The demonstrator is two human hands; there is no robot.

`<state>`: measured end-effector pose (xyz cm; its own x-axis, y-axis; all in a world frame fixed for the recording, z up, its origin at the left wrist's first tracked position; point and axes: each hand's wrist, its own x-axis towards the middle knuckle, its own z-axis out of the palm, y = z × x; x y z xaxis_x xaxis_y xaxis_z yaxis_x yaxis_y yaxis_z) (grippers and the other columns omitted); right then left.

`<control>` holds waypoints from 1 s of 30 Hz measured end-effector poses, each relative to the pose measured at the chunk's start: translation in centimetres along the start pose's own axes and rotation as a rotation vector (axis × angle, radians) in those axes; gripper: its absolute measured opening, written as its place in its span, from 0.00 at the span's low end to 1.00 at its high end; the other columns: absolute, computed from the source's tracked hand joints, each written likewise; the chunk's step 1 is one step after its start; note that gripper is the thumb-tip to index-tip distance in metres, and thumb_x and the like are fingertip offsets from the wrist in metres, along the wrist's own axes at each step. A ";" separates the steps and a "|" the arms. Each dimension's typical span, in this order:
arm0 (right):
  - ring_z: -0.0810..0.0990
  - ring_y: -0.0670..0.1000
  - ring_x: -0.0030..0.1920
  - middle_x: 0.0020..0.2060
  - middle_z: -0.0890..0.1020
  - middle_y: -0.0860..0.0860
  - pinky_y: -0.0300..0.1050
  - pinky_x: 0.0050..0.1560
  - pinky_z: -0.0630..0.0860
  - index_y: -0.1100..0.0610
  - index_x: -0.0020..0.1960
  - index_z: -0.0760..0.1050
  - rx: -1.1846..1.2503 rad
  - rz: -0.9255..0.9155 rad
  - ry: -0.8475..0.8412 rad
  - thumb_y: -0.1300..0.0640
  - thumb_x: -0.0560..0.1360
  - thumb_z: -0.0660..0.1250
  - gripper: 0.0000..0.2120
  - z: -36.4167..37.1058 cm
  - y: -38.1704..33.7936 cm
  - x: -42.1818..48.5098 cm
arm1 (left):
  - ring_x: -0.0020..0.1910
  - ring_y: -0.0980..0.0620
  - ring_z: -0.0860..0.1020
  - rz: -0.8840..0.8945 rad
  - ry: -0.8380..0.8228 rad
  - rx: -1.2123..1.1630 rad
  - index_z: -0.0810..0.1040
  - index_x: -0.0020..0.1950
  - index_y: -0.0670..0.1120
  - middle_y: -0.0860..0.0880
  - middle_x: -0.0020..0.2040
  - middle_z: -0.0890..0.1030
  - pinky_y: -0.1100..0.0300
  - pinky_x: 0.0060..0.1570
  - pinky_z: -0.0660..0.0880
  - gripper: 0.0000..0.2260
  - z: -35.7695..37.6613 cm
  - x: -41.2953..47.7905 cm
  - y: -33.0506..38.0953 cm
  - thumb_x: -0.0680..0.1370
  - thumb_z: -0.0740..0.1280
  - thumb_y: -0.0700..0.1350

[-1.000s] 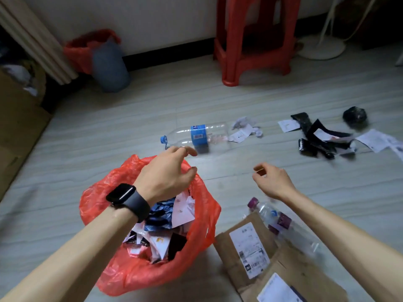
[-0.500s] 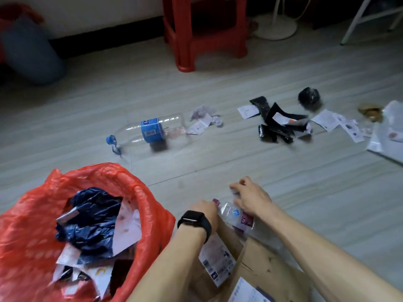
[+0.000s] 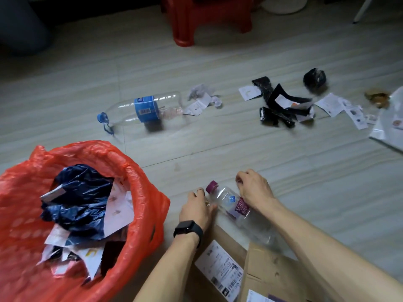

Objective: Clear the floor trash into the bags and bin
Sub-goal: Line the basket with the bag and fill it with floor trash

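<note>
Since red bag point(image 3: 144, 184) gapes alongside, small bottle point(image 3: 232, 203) is clasped by right hand point(image 3: 254, 191), fingers curled; left hand point(image 3: 196, 209) curled at neck, grip unclear.

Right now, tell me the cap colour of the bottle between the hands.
Purple cap, on the small bottle, seen in the head view.

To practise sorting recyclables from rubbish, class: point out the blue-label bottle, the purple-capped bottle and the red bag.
blue-label bottle point(image 3: 145, 107), head view, on its blue label.
purple-capped bottle point(image 3: 239, 209), head view, on its purple label.
red bag point(image 3: 139, 177), head view, on its right rim.
</note>
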<state>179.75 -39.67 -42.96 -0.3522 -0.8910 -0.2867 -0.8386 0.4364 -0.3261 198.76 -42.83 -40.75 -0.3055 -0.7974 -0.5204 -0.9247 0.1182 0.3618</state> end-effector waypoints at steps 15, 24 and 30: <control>0.83 0.49 0.48 0.38 0.85 0.46 0.37 0.47 0.70 0.51 0.46 0.81 0.618 0.350 0.218 0.53 0.72 0.70 0.04 -4.6 -0.5 -2.3 | 0.44 0.40 0.77 0.221 0.226 -0.101 0.73 0.50 0.46 0.43 0.46 0.81 0.55 0.39 0.68 0.06 -9.8 -1.6 5.3 0.78 0.62 0.48; 0.84 0.43 0.42 0.37 0.86 0.45 0.47 0.49 0.81 0.49 0.42 0.81 0.978 -0.054 0.216 0.51 0.68 0.76 0.05 -12.6 -14.6 -3.1 | 0.38 0.46 0.79 0.283 0.646 -0.092 0.75 0.43 0.50 0.51 0.38 0.81 0.54 0.41 0.76 0.04 -24.7 -7.1 -0.1 0.74 0.64 0.49; 0.81 0.38 0.37 0.35 0.84 0.40 0.28 0.39 0.72 0.49 0.41 0.84 0.785 -0.593 0.043 0.52 0.70 0.75 0.02 -13.0 -24.0 -7.2 | 0.41 0.46 0.79 0.084 0.567 0.211 0.76 0.43 0.53 0.56 0.39 0.78 0.52 0.39 0.77 0.12 -25.0 -11.7 -11.0 0.73 0.61 0.60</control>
<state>197.03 -45.38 -21.35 0.0088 -0.9894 0.1450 -0.3751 -0.1377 -0.9167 218.23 -49.61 -19.28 -0.2648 -0.9642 0.0172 -0.9454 0.2630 0.1926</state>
